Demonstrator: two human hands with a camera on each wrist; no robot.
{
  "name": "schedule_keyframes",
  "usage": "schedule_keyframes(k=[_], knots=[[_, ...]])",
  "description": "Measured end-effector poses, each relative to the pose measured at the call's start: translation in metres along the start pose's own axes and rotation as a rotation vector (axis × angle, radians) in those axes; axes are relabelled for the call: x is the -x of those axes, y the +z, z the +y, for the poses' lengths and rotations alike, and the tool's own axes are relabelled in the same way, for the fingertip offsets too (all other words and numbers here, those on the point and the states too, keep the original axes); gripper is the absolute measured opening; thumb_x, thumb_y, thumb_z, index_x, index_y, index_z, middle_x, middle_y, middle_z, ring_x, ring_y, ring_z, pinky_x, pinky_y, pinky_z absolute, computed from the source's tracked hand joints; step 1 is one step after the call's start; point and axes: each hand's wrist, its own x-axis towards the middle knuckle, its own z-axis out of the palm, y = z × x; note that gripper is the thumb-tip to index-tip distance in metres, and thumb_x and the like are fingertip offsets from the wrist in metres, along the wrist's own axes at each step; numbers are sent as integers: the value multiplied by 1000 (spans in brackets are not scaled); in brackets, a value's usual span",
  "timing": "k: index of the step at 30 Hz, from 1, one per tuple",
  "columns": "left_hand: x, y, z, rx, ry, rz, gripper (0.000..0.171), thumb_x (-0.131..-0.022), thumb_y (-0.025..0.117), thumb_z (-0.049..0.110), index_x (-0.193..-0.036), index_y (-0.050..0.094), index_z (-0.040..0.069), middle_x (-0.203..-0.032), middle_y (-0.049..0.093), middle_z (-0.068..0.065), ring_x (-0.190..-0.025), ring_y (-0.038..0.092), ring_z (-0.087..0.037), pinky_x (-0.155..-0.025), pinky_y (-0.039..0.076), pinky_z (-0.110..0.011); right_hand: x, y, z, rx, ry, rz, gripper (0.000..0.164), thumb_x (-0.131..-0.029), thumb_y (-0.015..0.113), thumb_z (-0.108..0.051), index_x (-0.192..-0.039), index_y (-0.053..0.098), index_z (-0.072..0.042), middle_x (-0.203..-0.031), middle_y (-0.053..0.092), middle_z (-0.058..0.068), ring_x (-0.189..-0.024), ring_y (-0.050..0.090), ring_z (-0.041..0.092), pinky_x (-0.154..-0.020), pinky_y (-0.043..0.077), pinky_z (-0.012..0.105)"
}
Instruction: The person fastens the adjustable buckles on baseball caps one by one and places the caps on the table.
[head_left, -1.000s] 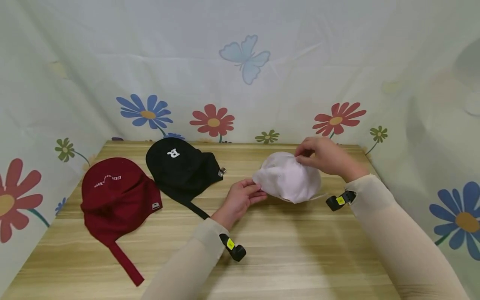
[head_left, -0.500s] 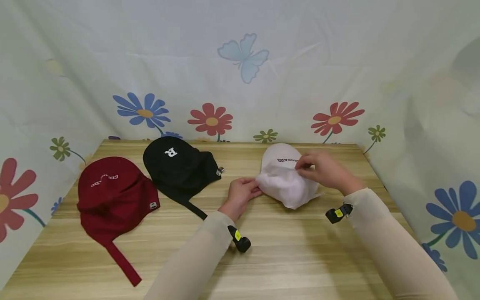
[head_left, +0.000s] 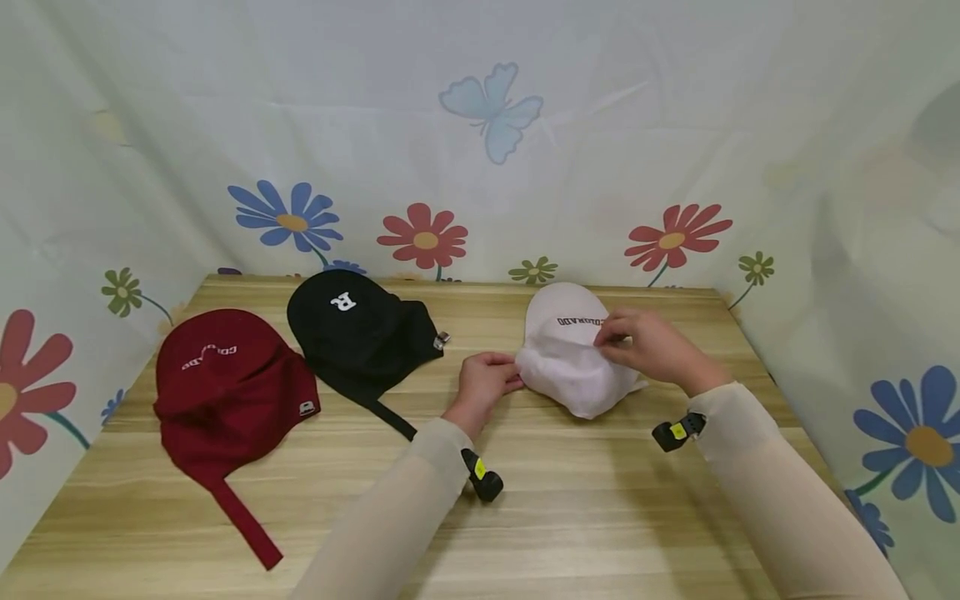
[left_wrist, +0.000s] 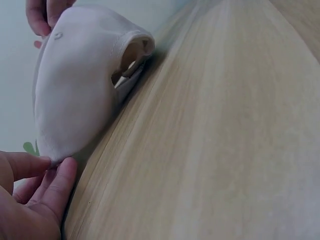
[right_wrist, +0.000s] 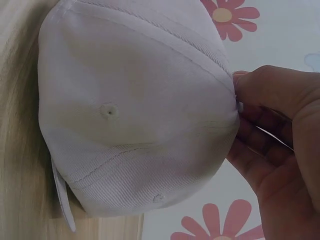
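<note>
A pale pinkish-white baseball cap [head_left: 577, 367] lies on the table, its brim toward the back and dark COLORADO lettering across the front. My left hand [head_left: 483, 385] pinches the cap's left edge between thumb and fingers, low at the tabletop, as the left wrist view shows too. With thumb and fingertips my right hand [head_left: 648, 346] pinches the fabric on the cap's right side, beside the lettering. In the right wrist view the crown [right_wrist: 130, 110] bulges toward the camera, with stitched eyelets and a loose strap end [right_wrist: 63, 200] hanging below. The cap's back opening [left_wrist: 131, 62] faces the left wrist camera.
A black cap [head_left: 360, 333] with a white R lies left of my left hand, its strap trailing toward the front. Farther left rests a dark red cap [head_left: 232, 383] with its strap stretched out. Flower-printed cloth [head_left: 337, 133] encloses the wooden table [head_left: 555, 517].
The white cap has tipped down, so its brim and lettering now show at the back. Both hands kept their pinch and shifted slightly with it. The other caps stayed put.
</note>
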Motion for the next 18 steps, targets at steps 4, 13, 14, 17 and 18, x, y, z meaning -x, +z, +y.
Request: schedule_keyframes(k=[4,13,14,17,18], knots=[[1,0,0,-10,-1,-4,16,-79,65,-3,-95,63,-4,-84,62,-11,-67,66,-17,-72,56,-36,1,1,2,5,-5,6,9,-81,68,-19,-90,69,-18,-91,62,-7,-80,56,9,-70,50,29],[3,-2,3,-15,-14,-16,15,-79,65,-2,-94,63,-4,-85,63,-12,-69,67,-18,-74,56,-36,2,1,3,-6,-24,24,8,-81,67,-17,-89,69,-18,-91,62,-7,-80,57,9,-70,51,33],[4,-2,3,-24,-13,-19,15,-80,65,-1,-94,64,-4,-85,63,-12,-69,67,-18,-74,56,-36,2,1,3,-6,-25,25,8,-81,67,-16,-89,69,-18,-91,62,-7,-80,57,9,-70,51,34],[5,-3,4,-47,-10,-25,15,-80,65,-1,-95,64,-4,-84,64,-12,-69,67,-19,-73,56,-36,3,0,3,-6,-24,24,8,-81,67,-15,-88,69,-17,-91,62,-6,-79,57,11,-70,50,34],[5,-3,4,-54,-10,-28,15,-80,65,-1,-95,64,-4,-84,64,-12,-69,67,-19,-73,56,-35,3,0,2,-8,-21,22,8,-81,67,-15,-88,69,-17,-91,62,-5,-80,58,12,-70,50,34]])
